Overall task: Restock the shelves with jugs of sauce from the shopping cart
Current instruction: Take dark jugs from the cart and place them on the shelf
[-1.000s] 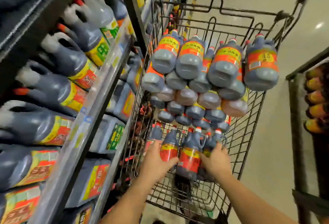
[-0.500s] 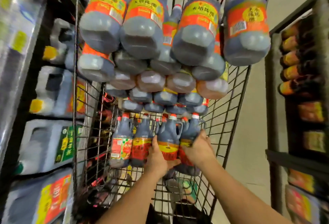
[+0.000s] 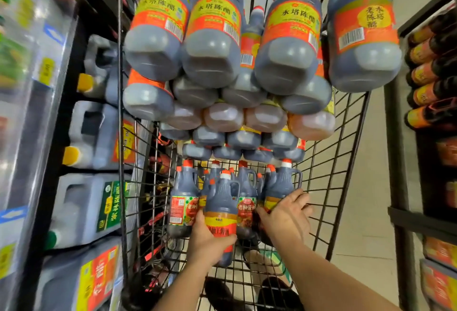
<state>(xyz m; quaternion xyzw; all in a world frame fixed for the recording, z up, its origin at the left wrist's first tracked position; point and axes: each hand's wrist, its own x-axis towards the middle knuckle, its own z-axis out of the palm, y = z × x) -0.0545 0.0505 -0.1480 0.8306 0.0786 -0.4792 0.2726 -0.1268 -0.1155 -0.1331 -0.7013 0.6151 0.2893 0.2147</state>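
We look down into a wire shopping cart (image 3: 329, 187) standing between two shelves. At its near end a row of small jugs (image 3: 183, 202) stands upright, filled dark, with red and white caps on top.

The white-capped jug (image 3: 221, 199) in the middle sits in front of that row, nearer to us than its neighbours. The left hand (image 3: 210, 244) grips it low down, thumb against the left edge of its red and yellow label and fingers curled round the body below the label. We cannot tell whether its base rests on the cart floor.

The right hand (image 3: 288, 214) is near the left one, on the end jug (image 3: 283, 184) at the right of the row, just beside the cart's side wall. Its thumb lies at the jug's left and its fingers wrap round the right side over the label, so it holds that jug too. The handle and cap show above the knuckles. A red-labelled jug (image 3: 245, 214) stands between the two hands.

Farther along the cart, large jugs (image 3: 212, 39) lie in a tall stack with their bottoms towards us and their orange and yellow labels showing.

The left shelf (image 3: 59, 137) carries big canisters (image 3: 94, 209) with moulded handles. The right shelf (image 3: 408, 223) holds rows of dark bottles (image 3: 425, 93).
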